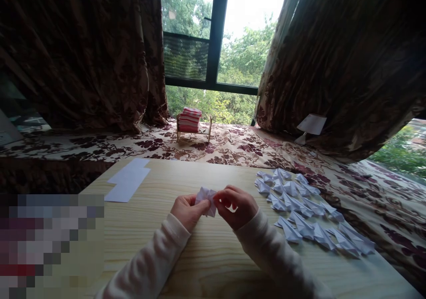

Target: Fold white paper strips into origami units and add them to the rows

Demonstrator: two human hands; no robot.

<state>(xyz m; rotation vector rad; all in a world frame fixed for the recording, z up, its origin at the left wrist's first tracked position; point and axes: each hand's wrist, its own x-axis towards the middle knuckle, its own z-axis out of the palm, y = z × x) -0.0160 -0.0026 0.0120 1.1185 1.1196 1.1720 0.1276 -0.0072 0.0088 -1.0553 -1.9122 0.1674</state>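
Both my hands meet over the middle of the pale wooden table [213, 254], pinching one small white folded paper piece [206, 200] between them. My left hand [188, 211] grips its left side with thumb and fingers closed. My right hand [237, 206] holds the right side, fingers curled round it. Both sleeves are cream coloured. The paper is lifted a little above the tabletop.
Several finished folded paper pieces [306, 217] lie in rows on the table's right. Flat white paper sheets [128, 180] lie at the far left. Beyond is a patterned cloth ledge with a small wooden rack [193, 126], a white card [312, 124], dark curtains and a window.
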